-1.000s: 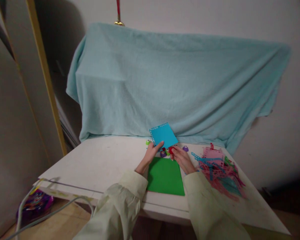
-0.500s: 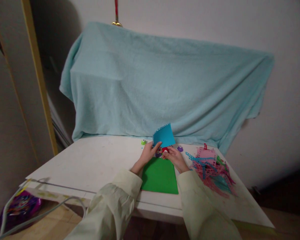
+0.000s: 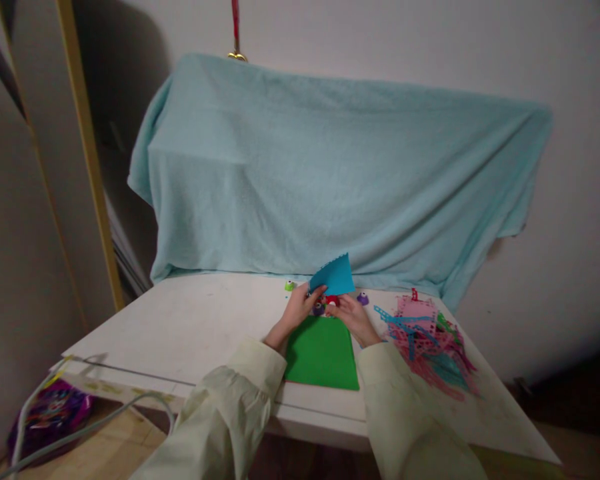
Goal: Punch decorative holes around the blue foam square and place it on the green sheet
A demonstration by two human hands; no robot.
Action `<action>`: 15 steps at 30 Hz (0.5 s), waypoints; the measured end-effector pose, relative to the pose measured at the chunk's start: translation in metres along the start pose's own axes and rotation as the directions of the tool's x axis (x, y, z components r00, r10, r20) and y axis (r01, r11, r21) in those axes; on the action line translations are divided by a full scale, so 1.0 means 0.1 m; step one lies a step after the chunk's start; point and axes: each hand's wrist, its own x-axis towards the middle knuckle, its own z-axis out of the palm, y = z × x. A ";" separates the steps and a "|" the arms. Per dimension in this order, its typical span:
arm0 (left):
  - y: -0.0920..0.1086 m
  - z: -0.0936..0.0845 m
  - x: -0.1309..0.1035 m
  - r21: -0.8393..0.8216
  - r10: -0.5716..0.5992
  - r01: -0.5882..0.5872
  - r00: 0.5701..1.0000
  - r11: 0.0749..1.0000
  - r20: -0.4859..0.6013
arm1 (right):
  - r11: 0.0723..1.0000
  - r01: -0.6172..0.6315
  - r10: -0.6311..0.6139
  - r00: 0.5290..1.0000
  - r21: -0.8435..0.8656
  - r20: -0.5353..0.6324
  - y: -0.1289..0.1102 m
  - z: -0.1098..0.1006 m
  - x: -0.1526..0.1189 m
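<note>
My left hand point(image 3: 297, 311) is closed on a sheet of blue paper point(image 3: 334, 275), its thumb lying across the lower left corner. The paper stands tilted up, with small cut-outs along its upper left edge. Pinched in my right hand point(image 3: 355, 320) is a small red craft punch point(image 3: 333, 302) with a white spot, right at the paper's lower edge. Whether the paper is inside the punch I cannot tell. Below both hands lies a stack of green sheets point(image 3: 323, 353). A purple punch point(image 3: 319, 309) shows between the hands, partly hidden.
Another purple punch point(image 3: 363, 299) and a light green one point(image 3: 290, 286) stand farther back on the white table point(image 3: 205, 327). At right is a heap of punched paper strips point(image 3: 425, 340). A light blue towel point(image 3: 330, 173) hangs behind. A pale cable point(image 3: 100, 427) runs at the lower left.
The view has shifted slightly, so everything sits a little farther right and lower. The blue paper is tilted a bit differently. Both hands keep their hold.
</note>
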 end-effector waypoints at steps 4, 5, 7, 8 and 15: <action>-0.01 0.00 -0.02 0.006 0.008 -0.008 0.997 1.000 0.081 | 0.999 -0.003 0.002 1.000 0.042 0.004 -0.01 0.01 -0.01; -0.02 0.00 -0.02 0.001 -0.001 0.001 0.994 1.000 0.110 | 0.998 -0.016 0.015 1.000 0.062 0.009 -0.02 0.02 -0.02; -0.04 0.01 -0.03 -0.022 -0.025 0.030 0.985 0.999 0.173 | 0.993 -0.054 0.051 0.998 0.101 0.026 -0.05 0.03 -0.03; -0.04 0.01 -0.03 -0.036 -0.041 0.049 0.978 0.998 0.202 | 0.991 -0.072 0.068 0.997 0.113 0.037 -0.07 0.04 -0.04; -0.04 0.06 -0.05 -0.152 -0.176 0.214 0.957 0.965 0.230 | 0.984 -0.129 0.121 0.990 0.126 0.073 -0.12 0.07 -0.06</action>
